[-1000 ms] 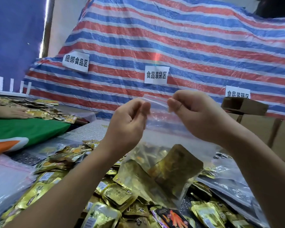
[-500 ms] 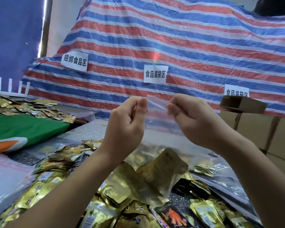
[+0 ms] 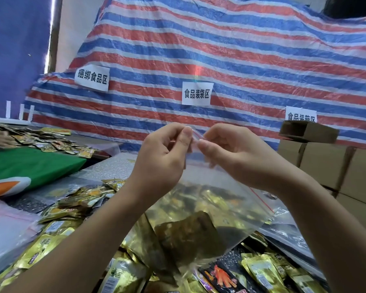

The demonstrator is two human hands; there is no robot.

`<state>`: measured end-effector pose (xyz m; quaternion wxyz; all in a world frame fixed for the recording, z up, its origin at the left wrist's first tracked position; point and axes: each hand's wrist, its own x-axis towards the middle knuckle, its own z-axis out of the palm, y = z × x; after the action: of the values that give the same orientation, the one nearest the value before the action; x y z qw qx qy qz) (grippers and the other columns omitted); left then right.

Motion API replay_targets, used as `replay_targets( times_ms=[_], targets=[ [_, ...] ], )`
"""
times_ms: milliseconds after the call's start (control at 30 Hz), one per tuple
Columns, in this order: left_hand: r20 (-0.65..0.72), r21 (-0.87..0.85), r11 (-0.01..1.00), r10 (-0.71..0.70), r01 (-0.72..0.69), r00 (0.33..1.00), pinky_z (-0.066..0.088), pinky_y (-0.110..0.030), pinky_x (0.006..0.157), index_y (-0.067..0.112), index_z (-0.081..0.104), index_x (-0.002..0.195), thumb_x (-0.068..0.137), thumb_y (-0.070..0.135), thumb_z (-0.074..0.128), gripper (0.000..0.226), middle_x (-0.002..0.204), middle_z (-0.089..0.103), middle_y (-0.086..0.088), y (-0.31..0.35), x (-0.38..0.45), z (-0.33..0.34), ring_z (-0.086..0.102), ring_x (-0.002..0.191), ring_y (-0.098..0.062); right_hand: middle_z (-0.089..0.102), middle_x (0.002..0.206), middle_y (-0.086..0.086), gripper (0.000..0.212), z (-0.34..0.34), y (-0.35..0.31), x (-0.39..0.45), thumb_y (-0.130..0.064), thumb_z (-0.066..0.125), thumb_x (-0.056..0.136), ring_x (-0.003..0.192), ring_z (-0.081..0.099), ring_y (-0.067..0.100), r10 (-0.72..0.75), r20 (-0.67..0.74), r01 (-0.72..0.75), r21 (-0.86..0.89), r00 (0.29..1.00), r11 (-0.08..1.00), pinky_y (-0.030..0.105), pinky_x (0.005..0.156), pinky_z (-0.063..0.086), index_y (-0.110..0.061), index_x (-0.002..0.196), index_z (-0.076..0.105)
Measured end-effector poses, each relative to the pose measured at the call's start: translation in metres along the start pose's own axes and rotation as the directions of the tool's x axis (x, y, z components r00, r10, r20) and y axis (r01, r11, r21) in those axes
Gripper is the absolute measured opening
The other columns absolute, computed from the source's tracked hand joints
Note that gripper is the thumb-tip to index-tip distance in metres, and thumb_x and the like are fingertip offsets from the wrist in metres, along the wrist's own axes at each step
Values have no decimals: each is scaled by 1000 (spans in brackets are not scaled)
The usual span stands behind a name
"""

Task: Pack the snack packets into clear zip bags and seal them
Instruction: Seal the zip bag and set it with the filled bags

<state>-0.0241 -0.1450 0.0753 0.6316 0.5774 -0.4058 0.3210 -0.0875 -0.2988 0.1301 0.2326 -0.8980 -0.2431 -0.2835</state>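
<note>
Pinching the top edge of the clear zip bag (image 3: 209, 187) between thumb and fingers, our left hand (image 3: 163, 157) and right hand (image 3: 232, 159) sit nearly touching. It hangs above the table's loose snack packets (image 3: 57, 233), gold packets (image 3: 190, 231) inside; the seal looks blurred.
</note>
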Motion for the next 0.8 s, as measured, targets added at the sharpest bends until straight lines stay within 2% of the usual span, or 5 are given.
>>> replay_targets(
  times_ms=[133, 267, 500, 700, 800],
  targets=[
    [5, 35, 999, -7, 7, 1000, 40, -41, 49, 19, 61, 77, 103, 21, 47, 30, 59, 52, -5, 6, 1, -2, 50, 54, -30, 70, 73, 7, 20, 6, -10, 4, -28, 65, 96, 69, 68, 22, 7, -73, 0, 93, 997, 996, 54, 73, 54, -11, 85, 68],
    [46, 24, 999, -28, 27, 999, 36, -22, 47, 11, 63, 81, 104, 20, 45, 30, 55, 53, -11, 8, 1, -4, 45, 47, -9, 71, 73, 6, 17, 5, -13, 7, -22, 66, 95, 68, 69, 19, 56, -59, -47, 144, 997, 988, 54, 78, 56, -9, 85, 68],
    [51, 120, 993, 10, -16, 999, 36, -33, 50, 12, 59, 79, 103, 26, 44, 31, 55, 50, 5, 7, 0, -3, 42, 52, -9, 71, 69, 0, 13, 3, -16, 11, -19, 68, 93, 65, 68, 13, 136, -31, -128, 188, 990, 974, 52, 82, 58, -13, 82, 70],
    [63, 172, 985, 18, -29, 998, 37, -45, 51, 2, 55, 82, 105, 21, 42, 32, 60, 52, -14, 7, -1, -1, 45, 55, -28, 71, 65, -2, 15, 4, -18, 12, -21, 69, 93, 61, 66, 9, 212, -21, -203, 211, 977, 956, 45, 79, 57, -12, 81, 70],
    [77, 175, 984, 7, -21, 997, 38, -44, 52, 7, 53, 80, 105, 20, 40, 31, 60, 52, -12, 8, -2, 0, 45, 56, -28, 71, 65, -2, 15, 3, -19, 12, -23, 70, 92, 60, 66, 7, 249, -9, -241, 218, 969, 946, 32, 71, 55, -13, 81, 70]
  ],
)
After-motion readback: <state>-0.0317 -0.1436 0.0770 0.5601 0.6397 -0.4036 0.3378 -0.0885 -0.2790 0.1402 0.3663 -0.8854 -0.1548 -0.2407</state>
